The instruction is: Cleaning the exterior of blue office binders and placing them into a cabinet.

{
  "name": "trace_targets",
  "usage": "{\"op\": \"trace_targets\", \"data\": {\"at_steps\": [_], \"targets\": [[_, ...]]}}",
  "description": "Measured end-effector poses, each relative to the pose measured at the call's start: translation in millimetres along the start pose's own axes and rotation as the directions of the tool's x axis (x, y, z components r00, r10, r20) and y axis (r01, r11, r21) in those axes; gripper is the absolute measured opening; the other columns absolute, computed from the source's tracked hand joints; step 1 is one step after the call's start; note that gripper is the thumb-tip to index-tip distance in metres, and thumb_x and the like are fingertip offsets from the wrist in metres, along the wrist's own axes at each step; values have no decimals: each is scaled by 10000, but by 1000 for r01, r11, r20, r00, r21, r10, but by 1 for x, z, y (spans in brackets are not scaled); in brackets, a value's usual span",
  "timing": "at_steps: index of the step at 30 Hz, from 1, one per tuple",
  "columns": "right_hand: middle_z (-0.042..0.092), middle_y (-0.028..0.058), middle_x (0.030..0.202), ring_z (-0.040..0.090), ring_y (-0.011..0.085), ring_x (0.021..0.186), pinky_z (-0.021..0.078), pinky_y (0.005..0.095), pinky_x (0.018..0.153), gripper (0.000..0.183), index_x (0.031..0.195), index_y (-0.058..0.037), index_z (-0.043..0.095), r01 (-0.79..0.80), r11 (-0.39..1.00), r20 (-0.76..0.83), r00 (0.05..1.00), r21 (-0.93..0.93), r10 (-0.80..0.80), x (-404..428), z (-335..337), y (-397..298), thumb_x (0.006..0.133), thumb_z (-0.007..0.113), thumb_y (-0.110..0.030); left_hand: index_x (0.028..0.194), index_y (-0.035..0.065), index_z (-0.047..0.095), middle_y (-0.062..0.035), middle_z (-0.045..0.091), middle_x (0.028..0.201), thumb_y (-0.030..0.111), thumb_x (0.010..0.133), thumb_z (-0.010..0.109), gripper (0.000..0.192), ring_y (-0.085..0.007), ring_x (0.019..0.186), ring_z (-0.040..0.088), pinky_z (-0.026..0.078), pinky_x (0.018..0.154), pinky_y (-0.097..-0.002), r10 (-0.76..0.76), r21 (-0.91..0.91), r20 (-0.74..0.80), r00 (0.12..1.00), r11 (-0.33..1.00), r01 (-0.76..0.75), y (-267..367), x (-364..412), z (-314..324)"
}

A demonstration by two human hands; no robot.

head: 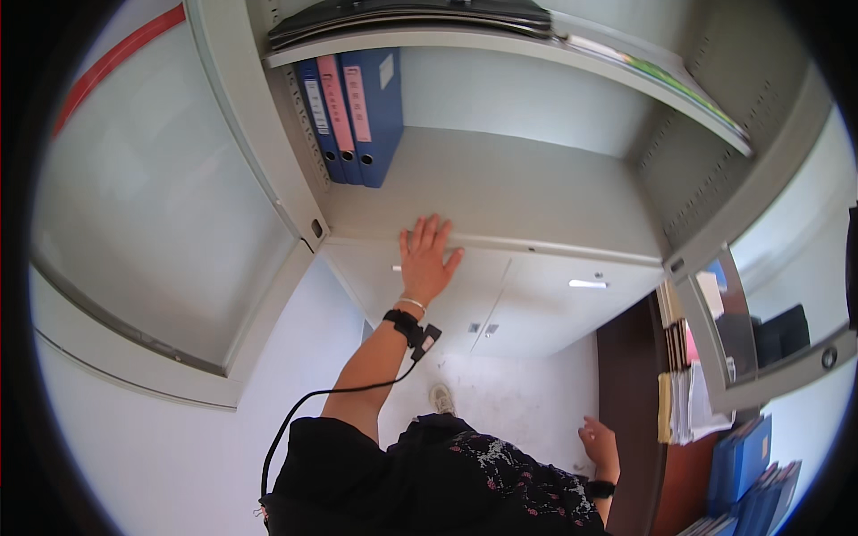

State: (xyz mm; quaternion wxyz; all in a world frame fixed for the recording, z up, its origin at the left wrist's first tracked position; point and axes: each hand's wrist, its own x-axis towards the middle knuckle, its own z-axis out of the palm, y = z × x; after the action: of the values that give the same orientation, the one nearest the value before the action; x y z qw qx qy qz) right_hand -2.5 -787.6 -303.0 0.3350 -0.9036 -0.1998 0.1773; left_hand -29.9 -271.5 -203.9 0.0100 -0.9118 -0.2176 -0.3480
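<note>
My left hand [425, 258] lies palm down with fingers spread over the front edge of a grey metal cabinet shelf [523, 181]. It holds nothing. Behind it, at the shelf's left end, several blue lever arch files [375, 120] stand upright with labelled spines. A black strap with a cabled device [423, 342] is on my left wrist. Low at my right side hangs my right hand [600, 442], fingers loosely bent and a little apart, with nothing seen in it. Below the shelf are two shut lower cabinet doors [429, 295].
Framed glass doors stand swung out at the left [154, 201] and right [777, 362]. On the upper shelf [469, 40] lie a black folder case [415, 23] and papers [657, 74]. A dark wooden cabinet [627, 402] at right has paper stacks [690, 402] and blue files [741, 455] beside it.
</note>
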Motion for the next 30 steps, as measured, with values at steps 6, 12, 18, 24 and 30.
{"op": "trace_targets", "data": {"at_steps": [6,12,18,24,30], "targets": [[693,198,999,660,355,956,516,434,865,441,1179,-78,652,-348,922,165,912,-170,375,-148,66,109,815,645,-327,1450,157,374,-105,300,1528,437,843,629,715,-300,1433,211,135,1152,-538,12,32,91,996,999,-15,13,-5,4],[683,216,1048,653,346,1011,509,420,893,458,1191,-60,644,-456,889,168,880,43,444,-220,105,101,821,623,-330,1514,169,234,-111,161,1586,396,780,697,896,-287,1470,117,111,1173,-516,-67,112,356,932,993,28,17,-7,-17],[704,194,974,678,316,956,521,393,854,466,1211,-63,630,-554,804,110,832,216,544,-309,139,109,820,604,-315,1526,142,190,-111,85,1606,396,751,722,975,-282,1480,84,215,1150,-503,-131,91,453,882,991,100,14,-3,-19],[691,211,1015,670,332,982,516,385,869,407,1179,-23,635,-441,894,58,898,76,437,-433,239,205,865,613,-281,1538,142,131,-108,58,1610,404,742,730,1030,-274,1485,64,292,1117,-503,-132,138,497,858,988,73,34,-6,-17],[678,207,1060,656,337,1010,511,387,881,379,1157,-29,647,-514,803,82,853,301,515,-458,276,206,884,609,-289,1545,145,82,-103,33,1614,430,711,746,1104,-276,1489,29,311,1107,-505,-132,161,482,866,985,60,33,-8,-16]]}}
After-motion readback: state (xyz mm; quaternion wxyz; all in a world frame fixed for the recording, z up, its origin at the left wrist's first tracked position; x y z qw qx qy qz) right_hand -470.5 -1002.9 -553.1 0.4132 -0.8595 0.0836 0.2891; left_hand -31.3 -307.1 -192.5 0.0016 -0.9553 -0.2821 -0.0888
